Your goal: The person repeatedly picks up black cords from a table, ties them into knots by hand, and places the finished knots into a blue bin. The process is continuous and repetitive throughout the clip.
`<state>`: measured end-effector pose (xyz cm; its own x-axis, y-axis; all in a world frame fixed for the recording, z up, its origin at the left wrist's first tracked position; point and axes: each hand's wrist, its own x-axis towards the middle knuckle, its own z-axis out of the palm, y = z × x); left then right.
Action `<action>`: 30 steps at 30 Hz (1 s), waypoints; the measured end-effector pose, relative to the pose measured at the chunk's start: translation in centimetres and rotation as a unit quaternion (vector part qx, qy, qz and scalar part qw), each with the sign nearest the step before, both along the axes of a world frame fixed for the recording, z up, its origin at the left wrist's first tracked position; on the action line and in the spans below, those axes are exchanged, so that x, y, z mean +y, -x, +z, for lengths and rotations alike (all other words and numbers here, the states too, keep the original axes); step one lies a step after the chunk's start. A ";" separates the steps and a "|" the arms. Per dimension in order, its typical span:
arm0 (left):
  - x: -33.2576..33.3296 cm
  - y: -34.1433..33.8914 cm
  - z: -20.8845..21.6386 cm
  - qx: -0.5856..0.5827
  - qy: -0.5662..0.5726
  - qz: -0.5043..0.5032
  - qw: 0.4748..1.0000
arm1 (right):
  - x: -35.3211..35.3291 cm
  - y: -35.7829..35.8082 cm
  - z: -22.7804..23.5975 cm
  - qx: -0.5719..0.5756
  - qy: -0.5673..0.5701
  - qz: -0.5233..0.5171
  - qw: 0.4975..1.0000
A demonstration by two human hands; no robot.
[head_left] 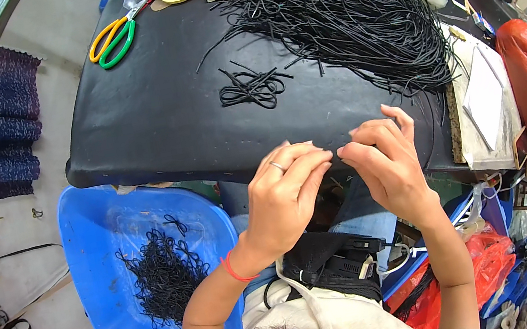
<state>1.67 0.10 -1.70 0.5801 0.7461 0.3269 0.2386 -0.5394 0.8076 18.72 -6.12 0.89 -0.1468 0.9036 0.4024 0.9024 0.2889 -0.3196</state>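
Black table (143, 119) is bearing a cord bundle (255, 88). At the table's near edge, left hand (283, 185) and right hand (392, 166) are hovering just apart, any grip unclear.

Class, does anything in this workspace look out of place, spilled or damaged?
Nothing looks clearly spilled or damaged. Mildly odd: one looped black bundle lies by itself on the black table beside the big cord heap, while similar looped cords sit in the blue tub.
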 end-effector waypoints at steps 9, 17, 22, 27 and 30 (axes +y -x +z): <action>-0.8 2.5 1.4 -0.149 0.480 -0.009 0.864 | 0.3 -0.5 0.9 0.131 -0.057 -0.081 0.986; -0.2 0.8 0.3 -0.290 0.546 0.017 0.786 | 1.3 4.5 -0.3 0.269 -0.012 -0.107 0.957; -0.1 0.9 -0.7 -0.290 0.536 0.029 0.792 | 1.4 5.0 -0.6 0.258 -0.001 -0.057 0.964; -0.6 0.5 -1.0 -0.317 0.496 0.049 0.807 | 1.5 4.6 -0.7 0.259 0.012 -0.042 0.965; -0.5 0.5 -1.7 -0.372 0.468 0.035 0.801 | 1.3 4.8 -0.4 0.254 0.039 -0.052 0.965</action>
